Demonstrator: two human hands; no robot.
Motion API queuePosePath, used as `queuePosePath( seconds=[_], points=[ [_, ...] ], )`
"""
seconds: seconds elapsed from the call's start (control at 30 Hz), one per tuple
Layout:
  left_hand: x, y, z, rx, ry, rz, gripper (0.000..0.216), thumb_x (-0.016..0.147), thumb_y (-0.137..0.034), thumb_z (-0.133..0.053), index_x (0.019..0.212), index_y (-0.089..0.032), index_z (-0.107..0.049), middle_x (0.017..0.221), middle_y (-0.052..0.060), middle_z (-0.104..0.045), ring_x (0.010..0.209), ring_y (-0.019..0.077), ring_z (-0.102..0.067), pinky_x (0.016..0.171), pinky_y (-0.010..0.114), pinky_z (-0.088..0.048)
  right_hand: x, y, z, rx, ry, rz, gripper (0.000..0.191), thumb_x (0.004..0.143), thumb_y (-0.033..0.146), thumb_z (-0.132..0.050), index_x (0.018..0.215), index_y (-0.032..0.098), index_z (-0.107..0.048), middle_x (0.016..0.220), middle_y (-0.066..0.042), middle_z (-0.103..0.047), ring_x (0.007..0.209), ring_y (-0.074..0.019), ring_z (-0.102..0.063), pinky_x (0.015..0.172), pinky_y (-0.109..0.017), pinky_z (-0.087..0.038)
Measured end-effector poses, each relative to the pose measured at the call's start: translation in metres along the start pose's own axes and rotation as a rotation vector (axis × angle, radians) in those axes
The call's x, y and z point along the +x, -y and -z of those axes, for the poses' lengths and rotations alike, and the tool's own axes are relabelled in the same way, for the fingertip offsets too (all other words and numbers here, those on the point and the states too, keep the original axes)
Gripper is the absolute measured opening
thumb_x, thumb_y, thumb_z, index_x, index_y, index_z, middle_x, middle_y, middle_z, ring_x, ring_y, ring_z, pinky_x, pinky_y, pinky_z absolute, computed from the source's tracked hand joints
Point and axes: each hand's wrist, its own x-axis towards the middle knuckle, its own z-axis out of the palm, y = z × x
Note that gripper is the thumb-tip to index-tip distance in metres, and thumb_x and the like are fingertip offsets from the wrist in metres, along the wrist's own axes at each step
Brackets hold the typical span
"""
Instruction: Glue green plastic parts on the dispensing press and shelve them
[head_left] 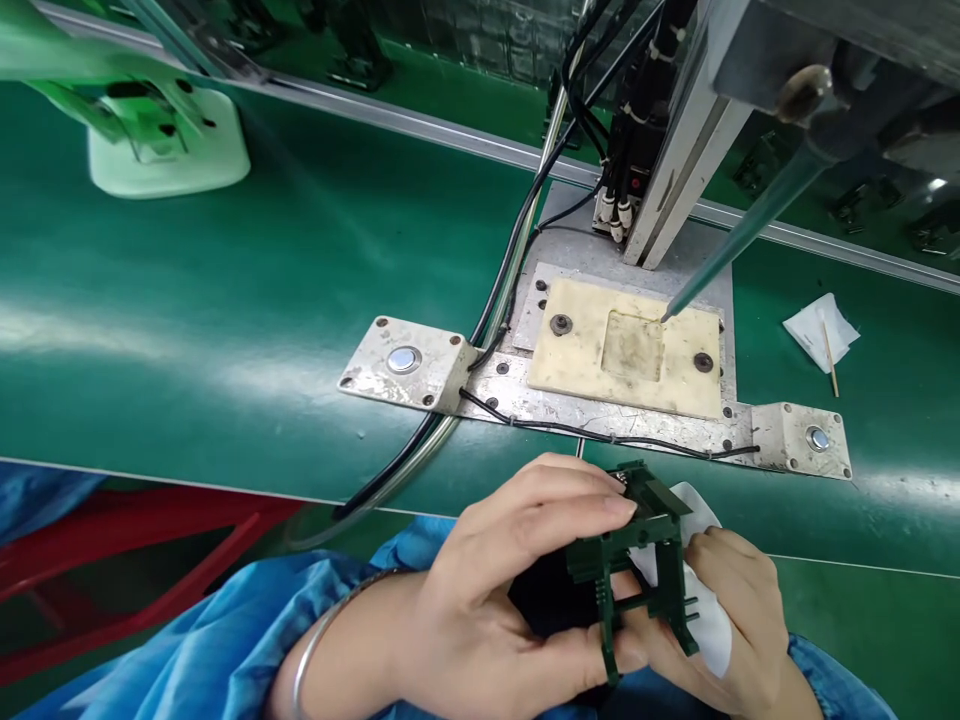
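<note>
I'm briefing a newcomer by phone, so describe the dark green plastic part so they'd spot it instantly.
At the near edge of the glossy green workbench, find the left hand with a silver wrist bangle. It holds the dark green plastic part; unlike the white cloth in the right hand, this is an angular, open frame.

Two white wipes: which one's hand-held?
The wipe in the right hand, beside the dark green plastic frame; the other wipe lies on the green bench with a thin stick on it.

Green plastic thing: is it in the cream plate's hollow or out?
Out. The left hand holds the green plastic thing nearer the person, apart from the cream plate.
</note>
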Motion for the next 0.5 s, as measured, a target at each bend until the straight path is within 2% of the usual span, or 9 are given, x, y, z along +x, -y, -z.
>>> queuePosePath(
  seconds=[0.1, 0.2, 0.3, 0.37, 0.43, 0.5],
  points=[
    [-0.002, 0.002, -0.002, 0.000, 0.007, 0.030, 0.064, 0.073, -0.022, -0.084, 0.132, -0.021, -0.057, 0.106, 0.010, -0.069, 0.097, 0.0248, -0.069, 0.086, 0.037, -0.061, 0.007, -0.002, -0.001, -0.038, -0.051, 0.015, 0.006, 0.086, 0.011, -0.061, 0.088, 0.017, -0.059, 0.056, 0.003, -0.048, 0.046, -0.0123, -0.039, 0.043, -0.029, -0.028],
    [-0.005, 0.004, -0.003, 0.024, -0.022, 0.058, 0.064, 0.074, -0.023, -0.084, 0.132, -0.021, -0.057, 0.106, 0.010, -0.069, 0.099, 0.0248, -0.068, 0.086, 0.037, -0.061, 0.005, -0.004, -0.005, -0.090, -0.126, -0.032, 0.008, 0.086, 0.012, -0.064, 0.093, 0.016, -0.061, 0.060, 0.001, -0.055, 0.046, -0.0125, -0.045, 0.043, -0.029, -0.036],
    [-0.007, 0.006, -0.002, 0.095, -0.095, 0.050, 0.061, 0.076, -0.029, -0.082, 0.131, -0.023, -0.057, 0.105, 0.009, -0.069, 0.099, 0.0243, -0.068, 0.088, 0.038, -0.061, -0.008, -0.002, -0.003, -0.186, -0.168, -0.145, 0.018, 0.084, 0.017, -0.071, 0.101, 0.018, -0.065, 0.073, -0.003, -0.064, 0.057, -0.0166, -0.059, 0.053, -0.031, -0.049],
    [-0.006, 0.008, -0.001, 0.160, -0.127, 0.026, 0.058, 0.077, -0.029, -0.081, 0.129, -0.023, -0.056, 0.105, 0.009, -0.069, 0.101, 0.0240, -0.068, 0.090, 0.038, -0.060, -0.014, 0.003, 0.003, -0.256, -0.189, -0.223, 0.023, 0.082, 0.025, -0.074, 0.103, 0.019, -0.067, 0.079, -0.004, -0.065, 0.064, -0.0201, -0.063, 0.060, -0.034, -0.052],
    [-0.004, 0.009, 0.000, 0.226, -0.138, -0.007, 0.057, 0.077, -0.025, -0.081, 0.128, -0.022, -0.056, 0.104, 0.008, -0.069, 0.102, 0.0237, -0.068, 0.092, 0.038, -0.060, -0.013, 0.011, 0.009, -0.251, -0.159, -0.267, 0.021, 0.084, 0.028, -0.071, 0.104, 0.020, -0.067, 0.072, -0.002, -0.063, 0.059, -0.0198, -0.062, 0.057, -0.033, -0.052],
    [-0.002, 0.010, 0.000, 0.299, -0.143, -0.062, 0.056, 0.076, -0.021, -0.081, 0.126, -0.021, -0.057, 0.100, 0.007, -0.069, 0.100, 0.0231, -0.069, 0.090, 0.037, -0.060, -0.004, 0.018, 0.014, -0.197, -0.052, -0.222, 0.016, 0.088, 0.027, -0.065, 0.103, 0.020, -0.066, 0.060, 0.002, -0.056, 0.048, -0.0161, -0.056, 0.052, -0.031, -0.049]
  ],
)
